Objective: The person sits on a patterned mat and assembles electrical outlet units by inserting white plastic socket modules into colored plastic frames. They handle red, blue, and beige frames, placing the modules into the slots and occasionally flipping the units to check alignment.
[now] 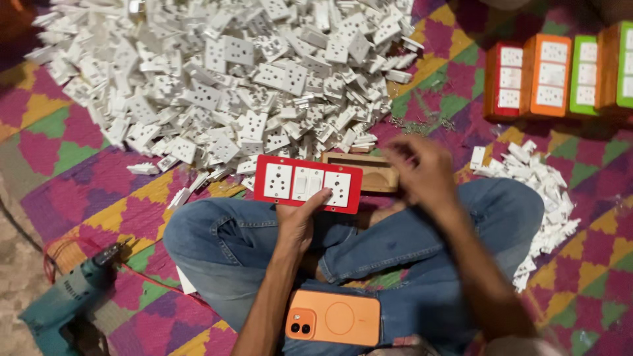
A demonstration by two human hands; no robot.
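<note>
left hand (298,221) grips the red plate (308,184) by its lower edge, above the knees | right hand (422,173) blurred, over the wooden box (369,173) just behind the plate; closed or not, cannot tell | socket pile (231,79) beyond | drill (66,296) on mat (79,178) | phone (333,318) on lap

No packages, labels, signs or lit screens in view.
Closest thing: an orange-cased phone (333,318) lying back-up on the person's lap, screen hidden. Coloured boxes (557,72) at upper right are socket boards, not packaging; no stickers can be made out on them.
</note>
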